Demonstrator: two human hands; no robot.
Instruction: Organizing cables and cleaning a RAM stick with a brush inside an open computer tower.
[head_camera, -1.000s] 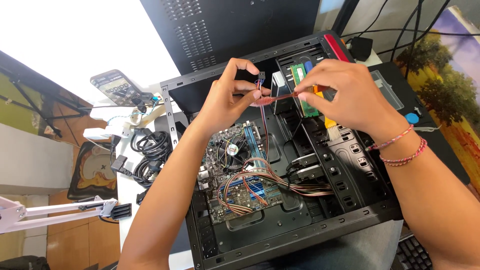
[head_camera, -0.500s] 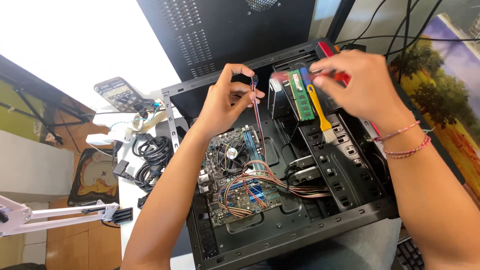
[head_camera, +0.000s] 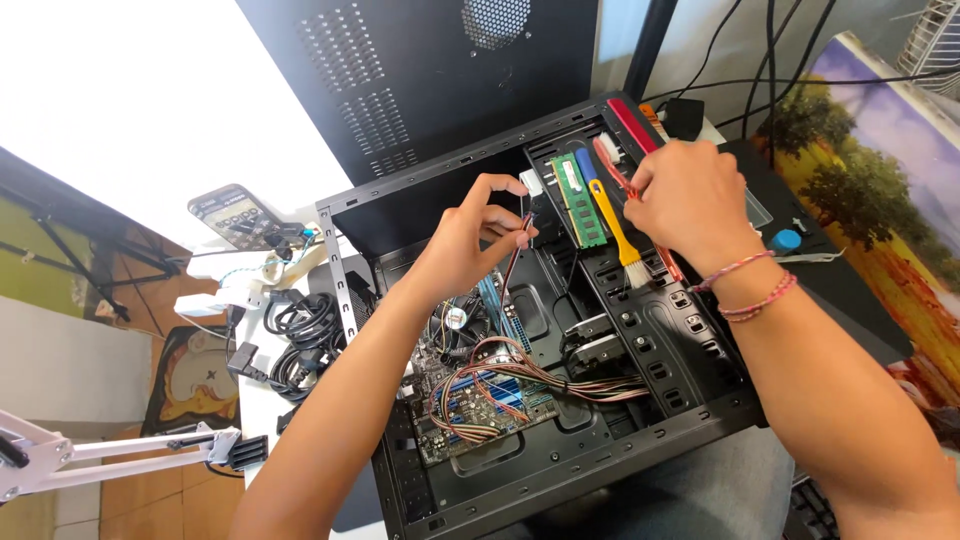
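Over the open black case (head_camera: 560, 490), left hand (head_camera: 465, 240) pinches a thin cable (head_camera: 515, 250); right hand (head_camera: 690, 200) grips a red-handled tool (head_camera: 612, 165).

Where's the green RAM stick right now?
In the head view the green RAM stick lies flat on the drive-bay shelf at the far end of the open PC case, just left of the blue-and-yellow brush, between both hands.

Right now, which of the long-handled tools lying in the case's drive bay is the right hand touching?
The red-handled tool, its shaft under the right hand. The yellow-and-blue brush lies beside it untouched, bristles toward the camera, next to the green memory stick.
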